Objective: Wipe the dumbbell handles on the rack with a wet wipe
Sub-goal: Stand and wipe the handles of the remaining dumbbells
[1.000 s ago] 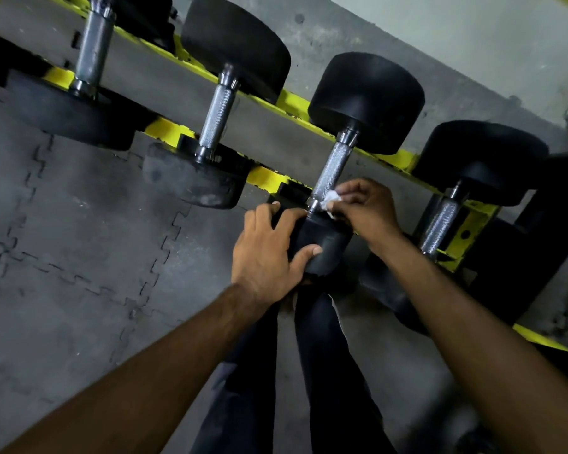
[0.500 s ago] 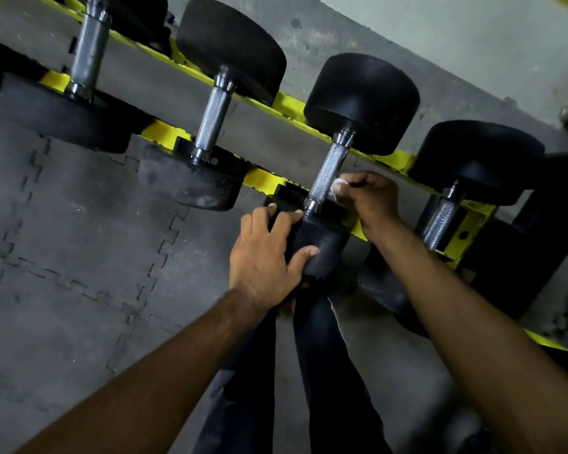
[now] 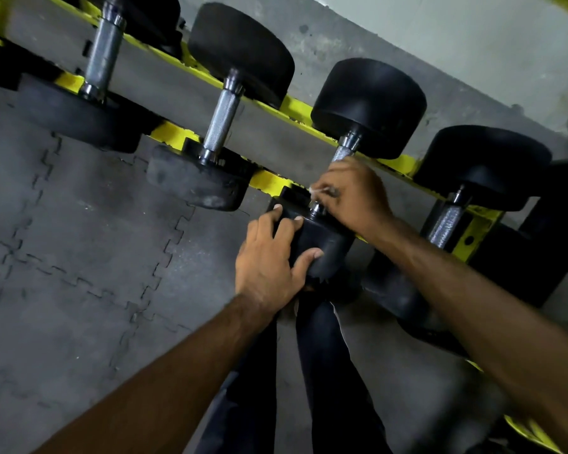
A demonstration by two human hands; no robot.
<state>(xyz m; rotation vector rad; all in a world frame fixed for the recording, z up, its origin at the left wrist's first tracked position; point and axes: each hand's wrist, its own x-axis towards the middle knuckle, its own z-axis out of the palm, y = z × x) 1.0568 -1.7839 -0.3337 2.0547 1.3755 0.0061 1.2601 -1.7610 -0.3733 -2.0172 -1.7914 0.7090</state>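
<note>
Over the dumbbell handle (image 3: pixel 343 152), right hand (image 3: pixel 352 195) pinches the wet wipe (image 3: pixel 316 190).

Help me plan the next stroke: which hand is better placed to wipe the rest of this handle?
Right. The right hand holds the wet wipe against the handle, while the left hand grips the dumbbell's near head, steadying it.
</note>
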